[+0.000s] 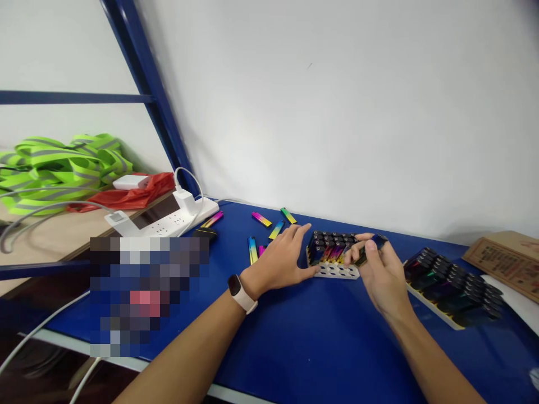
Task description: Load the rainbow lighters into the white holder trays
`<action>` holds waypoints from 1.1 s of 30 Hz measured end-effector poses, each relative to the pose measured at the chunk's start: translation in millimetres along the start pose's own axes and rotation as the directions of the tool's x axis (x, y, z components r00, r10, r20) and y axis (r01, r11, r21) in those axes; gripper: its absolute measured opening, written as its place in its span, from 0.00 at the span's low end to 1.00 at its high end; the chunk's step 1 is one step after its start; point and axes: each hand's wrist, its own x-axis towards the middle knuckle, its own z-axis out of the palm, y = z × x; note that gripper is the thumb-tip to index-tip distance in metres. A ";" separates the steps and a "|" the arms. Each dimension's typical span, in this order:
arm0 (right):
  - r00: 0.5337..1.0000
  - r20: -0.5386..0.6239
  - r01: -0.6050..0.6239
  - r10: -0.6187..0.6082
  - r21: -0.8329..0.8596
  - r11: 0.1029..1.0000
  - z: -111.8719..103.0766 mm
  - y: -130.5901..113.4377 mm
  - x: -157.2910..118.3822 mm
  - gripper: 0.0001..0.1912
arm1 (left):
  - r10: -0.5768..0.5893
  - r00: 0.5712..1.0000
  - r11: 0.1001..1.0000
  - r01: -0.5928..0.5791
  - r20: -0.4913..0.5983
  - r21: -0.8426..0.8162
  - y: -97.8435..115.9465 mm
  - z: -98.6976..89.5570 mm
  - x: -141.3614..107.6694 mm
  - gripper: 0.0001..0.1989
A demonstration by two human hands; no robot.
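A white holed tray [337, 271] stands on the blue table. Black-topped lighters [332, 241] with shiny coloured bodies fill its back rows, while holes show along its front. At the tray's left side is my left hand [282, 258], fingers spread, the thumb by the near corner. My right hand [381, 266] pinches a dark lighter [362, 257] above the tray's right side; the fingers hide part of it. Several loose coloured lighters, such as a blue-yellow one [252, 249] and a pink-yellow one [261, 219], lie left of the tray.
On the right stands a second tray [438, 307] packed with lighters, beside a cardboard box [505, 261]. A white power strip [168, 221] with cables, a red bag [130, 193] and green reflective straps [63, 168] are at left. A pixelated patch covers the table's left part.
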 end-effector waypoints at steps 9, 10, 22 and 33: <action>0.990 0.023 -0.143 0.142 0.054 0.988 -4.1 -2.9 1.5 0.27 | 0.004 0.985 0.993 -0.025 0.174 0.114 -2.5 8.2 -1.8 0.44; 0.988 0.017 -0.155 0.154 0.039 0.987 -3.8 -3.0 1.8 0.26 | 0.010 0.984 0.992 -0.031 0.175 0.118 -2.7 8.2 -1.9 0.44; 0.980 0.009 -0.197 0.197 0.015 0.980 -5.6 -3.6 4.1 0.21 | 0.021 0.982 0.987 -0.049 0.187 0.152 -4.1 10.4 -2.6 0.44; 0.979 0.057 -0.196 0.198 -0.031 0.980 -8.3 -3.0 2.6 0.24 | 0.017 0.987 0.993 -0.035 0.159 0.114 -5.6 9.3 -2.2 0.47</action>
